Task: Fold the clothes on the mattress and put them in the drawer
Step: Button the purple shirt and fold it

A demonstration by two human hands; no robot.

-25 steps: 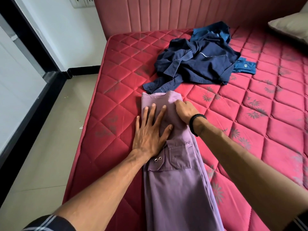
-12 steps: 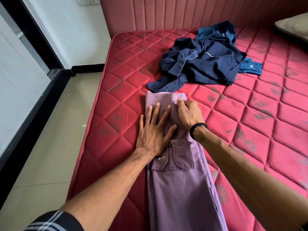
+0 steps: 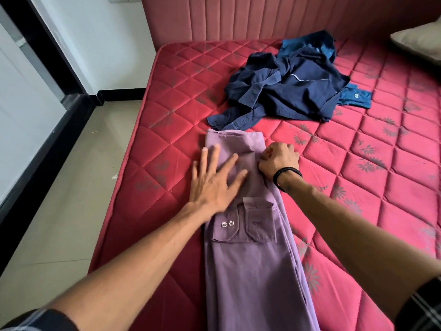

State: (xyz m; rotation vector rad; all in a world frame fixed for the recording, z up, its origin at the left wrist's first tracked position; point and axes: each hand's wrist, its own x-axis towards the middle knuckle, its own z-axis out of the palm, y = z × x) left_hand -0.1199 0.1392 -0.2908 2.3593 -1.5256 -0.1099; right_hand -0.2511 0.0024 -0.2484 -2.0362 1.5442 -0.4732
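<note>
The left hand (image 3: pixel 214 180) lies flat with fingers spread on a long folded lilac cotton shirt (image 3: pixel 250 271), while the right hand (image 3: pixel 279 161) curls its fingers onto the shirt's right edge.

The left palm presses the upper part of the shirt, just above its buttoned cuff; whether the right hand, which wears a black braided wristband (image 3: pixel 287 174), truly pinches the cloth or only presses it with bent fingers cannot be told. The shirt lies lengthwise near the left edge of the red quilted mattress (image 3: pixel 370 187) with a padded pink headboard (image 3: pixel 262 17) behind. Beyond the shirt's far end a crumpled heap of navy blue clothes (image 3: pixel 286 91) rests on the mattress, one sleeve nearly touching it. A beige pillow (image 3: pixel 420 41) sits at the far right; pale floor tiles (image 3: pixel 59 211) run along the left.
</note>
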